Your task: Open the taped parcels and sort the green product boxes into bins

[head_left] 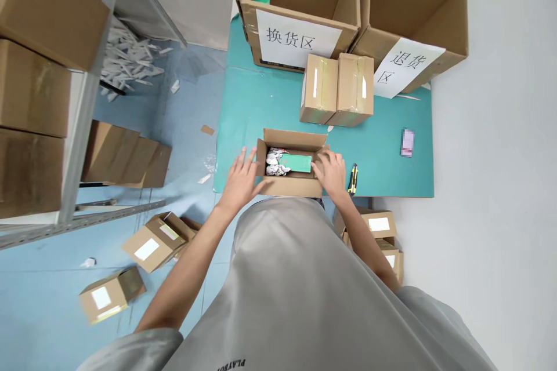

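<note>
An open cardboard box (pixel 292 187) lies at the front edge of the green table, its flaps folded outward. Inside it, a green box (pixel 300 163) rests beside crumpled printed paper (pixel 275 159) at the left end. My left hand (pixel 241 181) is at the box's left flap, fingers spread, its thumb by the front flap. At the other end, my right hand (pixel 331 173) is over the right flap with fingers apart, a fingertip near the end of the green box. Neither hand grips anything that I can see. A yellow and black utility knife (pixel 353 179) lies right of my right hand.
Two taped cartons (pixel 337 90) stand behind the open box. Two large labelled boxes (pixel 300 37) (pixel 407 64) line the table's back. A small pinkish pack (pixel 407 143) lies at right. Opened cartons (pixel 154 242) litter the floor; a metal shelf (pixel 80 127) with boxes stands left.
</note>
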